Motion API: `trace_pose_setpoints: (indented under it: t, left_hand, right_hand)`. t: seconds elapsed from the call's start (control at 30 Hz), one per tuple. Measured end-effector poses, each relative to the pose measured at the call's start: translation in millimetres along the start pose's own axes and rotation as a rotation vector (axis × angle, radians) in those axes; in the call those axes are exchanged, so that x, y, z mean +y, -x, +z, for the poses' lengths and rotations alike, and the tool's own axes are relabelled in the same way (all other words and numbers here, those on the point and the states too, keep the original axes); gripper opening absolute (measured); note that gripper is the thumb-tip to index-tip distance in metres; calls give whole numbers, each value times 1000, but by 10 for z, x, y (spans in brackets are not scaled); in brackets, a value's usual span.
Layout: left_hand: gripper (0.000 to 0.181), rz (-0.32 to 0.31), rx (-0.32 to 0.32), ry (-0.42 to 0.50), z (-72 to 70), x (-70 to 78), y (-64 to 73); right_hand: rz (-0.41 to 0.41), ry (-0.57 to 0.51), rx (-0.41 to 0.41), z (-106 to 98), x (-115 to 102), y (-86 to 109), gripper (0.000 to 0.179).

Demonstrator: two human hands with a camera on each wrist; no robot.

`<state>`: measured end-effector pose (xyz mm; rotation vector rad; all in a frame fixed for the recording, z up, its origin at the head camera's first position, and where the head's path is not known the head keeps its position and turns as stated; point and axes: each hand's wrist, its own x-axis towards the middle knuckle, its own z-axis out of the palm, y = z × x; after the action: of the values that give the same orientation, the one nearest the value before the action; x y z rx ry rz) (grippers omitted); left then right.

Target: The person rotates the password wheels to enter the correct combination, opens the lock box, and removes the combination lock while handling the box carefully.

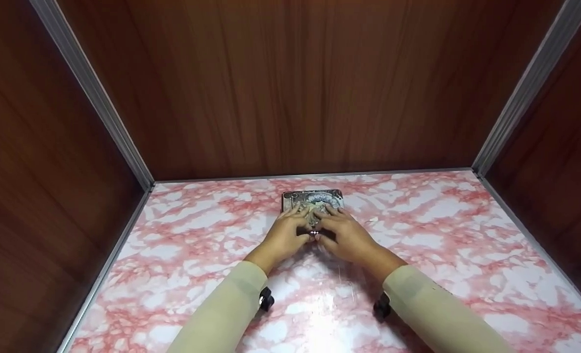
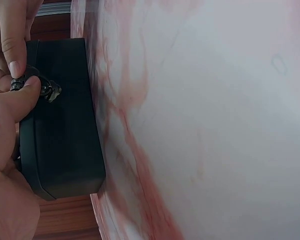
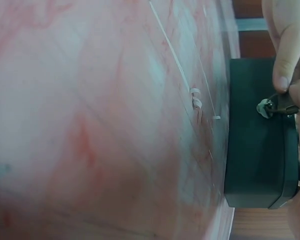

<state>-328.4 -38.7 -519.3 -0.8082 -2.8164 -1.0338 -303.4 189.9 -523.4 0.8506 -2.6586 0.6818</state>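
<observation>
The right hand (image 1: pixel 350 238) is pinching the lock (image 2: pixel 17 84), its thumb tip lying against the ringed end at the upper left of the left wrist view, so that grip is narrow. The left hand (image 1: pixel 284 234) is pinching the lock too, its thumb coming from below in that view; how the fingers behind are bearing is not fully showing. With the thumbs sitting this close, good work is probably calling for split duties: one grip holding the lock steady, the other making small turns of one ring at a time, if those rings are dials, as they appear to be. Any marks on them are too small to read.

The shackle (image 2: pixel 46 88) appears to be passing through the hasp (image 2: pixel 54 93), so tugging would likely be straining the metal; light pressure is looking wiser.

The box (image 2: pixel 65 145) is standing at the middle of the head view, its patterned lid (image 1: pixel 319 195) lying closed. Fingers of both hands are resting on that lid, and their weight is worth using, since the box could be sliding under a pull.

Outward, the table (image 1: pixel 138 299) is spreading red and white around the box, and wooden panels (image 1: pixel 280 88) are rising at the top, left and right of the frame.
</observation>
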Motion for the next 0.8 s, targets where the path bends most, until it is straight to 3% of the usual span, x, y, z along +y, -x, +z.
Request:
trace_pose_setpoints:
  t: [0.23,0.53,0.8]
  left_hand:
    - [7,-12,4,11,38,-13,19]
    - [9,17,10,3,34,-4,3]
    - [6,4,0,0,7,2,-14]
  right_hand:
    - [8,14,-20,3,-13,14,36]
    - [-15,-6,12,-7,-4,22,15]
    - [6,-9,-7,-14,-3,1,15]
